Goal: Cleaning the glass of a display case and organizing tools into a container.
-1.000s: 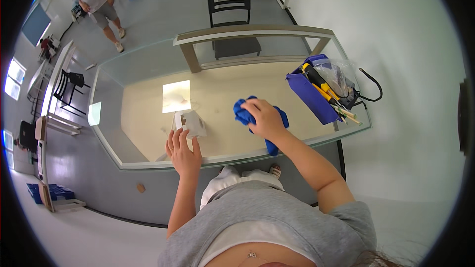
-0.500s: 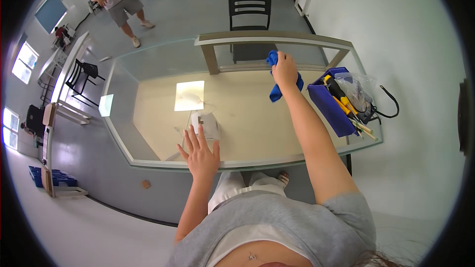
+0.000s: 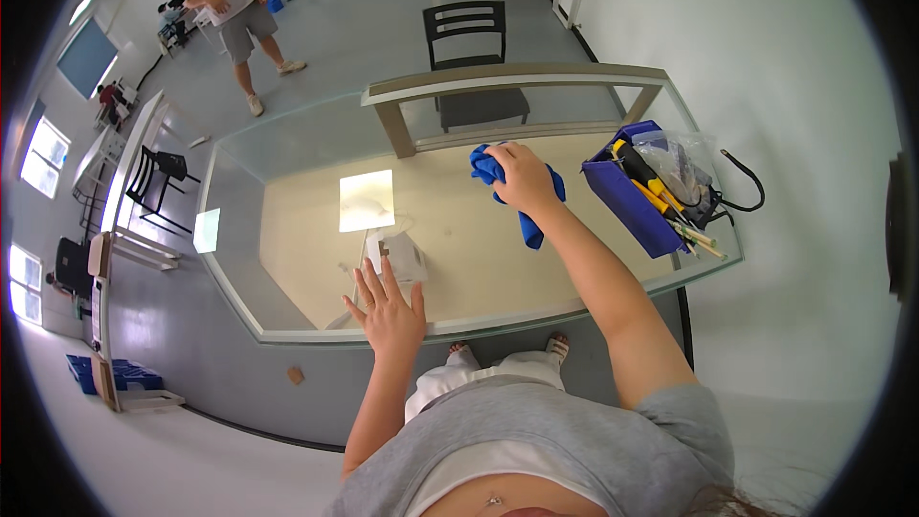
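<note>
Glass tops the counter (image 3: 522,292), with a purple bin (image 3: 626,209) of tools near its right end. Curled fingers of the right hand (image 3: 526,180) clasp a bunched blue cloth (image 3: 485,168), farther out and to the right of the left hand (image 3: 392,319), whose fingers are spread; whether its palm touches the glass is hard to tell.

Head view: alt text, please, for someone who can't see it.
The right hand holds a bunched blue cloth over a glass-topped counter; the spread left hand is by its near edge. A purple tool-filled bin sits at right.
</note>
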`<state>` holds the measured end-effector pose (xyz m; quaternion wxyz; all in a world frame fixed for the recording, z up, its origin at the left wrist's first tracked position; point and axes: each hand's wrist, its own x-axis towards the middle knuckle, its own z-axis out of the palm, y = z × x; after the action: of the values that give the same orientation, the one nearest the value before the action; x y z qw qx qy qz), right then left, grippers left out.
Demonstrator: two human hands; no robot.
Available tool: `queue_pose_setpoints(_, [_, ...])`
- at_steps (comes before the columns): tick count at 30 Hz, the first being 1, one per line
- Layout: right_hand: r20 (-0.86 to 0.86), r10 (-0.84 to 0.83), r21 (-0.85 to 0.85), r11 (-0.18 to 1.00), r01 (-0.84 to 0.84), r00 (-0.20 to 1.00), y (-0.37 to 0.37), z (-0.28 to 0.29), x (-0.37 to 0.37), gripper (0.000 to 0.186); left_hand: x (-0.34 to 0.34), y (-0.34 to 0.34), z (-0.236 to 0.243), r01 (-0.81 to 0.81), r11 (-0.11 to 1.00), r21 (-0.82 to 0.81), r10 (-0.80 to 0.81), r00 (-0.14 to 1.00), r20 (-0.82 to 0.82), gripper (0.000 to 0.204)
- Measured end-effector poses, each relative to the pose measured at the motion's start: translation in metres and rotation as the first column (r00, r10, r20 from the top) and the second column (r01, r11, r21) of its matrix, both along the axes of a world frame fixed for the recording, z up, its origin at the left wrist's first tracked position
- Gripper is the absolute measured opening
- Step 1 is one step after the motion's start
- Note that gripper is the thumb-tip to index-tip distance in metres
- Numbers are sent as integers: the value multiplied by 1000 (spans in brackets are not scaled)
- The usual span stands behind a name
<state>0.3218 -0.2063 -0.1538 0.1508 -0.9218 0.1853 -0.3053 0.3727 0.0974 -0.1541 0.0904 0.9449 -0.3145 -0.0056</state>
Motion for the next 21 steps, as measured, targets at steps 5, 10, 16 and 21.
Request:
queue_pose_setpoints(5, [62,-196,-89,976,201,979,-34,-8,10,41,-2,-1,3,-13,1000,5,13,1000,-7,66])
queue_pose_setpoints(10, [5,-614,-176,777,605,789,-102,-18,47,27,-8,0,1,-21,999,-43,21,1000,-7,64])
queue_pose_setpoints(16, [64,-470,-148,868,474,880,-122,-14,60,31,-6,-1,6,-38,995,-89,39,999,11,63])
queue_pose_setpoints(21, [-8,-354,-85,932,352,935,-68,-5,36,39,-3,0,-1,-24,993,-115,26,999,20,64])
